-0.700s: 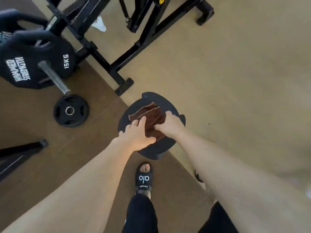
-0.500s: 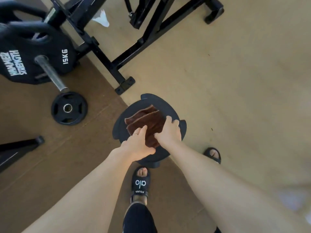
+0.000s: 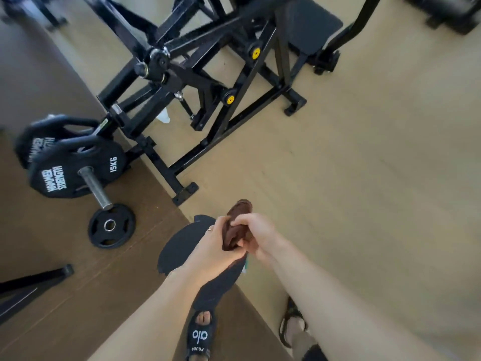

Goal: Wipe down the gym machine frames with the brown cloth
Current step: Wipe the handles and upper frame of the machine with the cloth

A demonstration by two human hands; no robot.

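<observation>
- Centrally, the bunched brown fabric cloth point(image 3: 238, 230) was held up between both hands, above the flat black round plate point(image 3: 182, 246) lying on the floor.
- The left hand point(image 3: 216, 250) had its fingers curled round the cloth's near side, a ring visible on one finger.
- The right hand point(image 3: 256, 233) pinched the cloth from the other side, thumb and fingers closed on the fabric.
- The black steel machine frame point(image 3: 234, 105) stood well apart, beyond the hands, with yellow-capped pivots.
- Black 15KG weight plates point(image 3: 78, 165) sat on a steel sleeve at the left; a smaller black plate point(image 3: 111, 225) lay flat nearby.
- A black "alo" slide sandal point(image 3: 199, 334) stood on the brown flooring point(image 3: 65, 295); the other foot was on the tan flooring point(image 3: 364, 178).
</observation>
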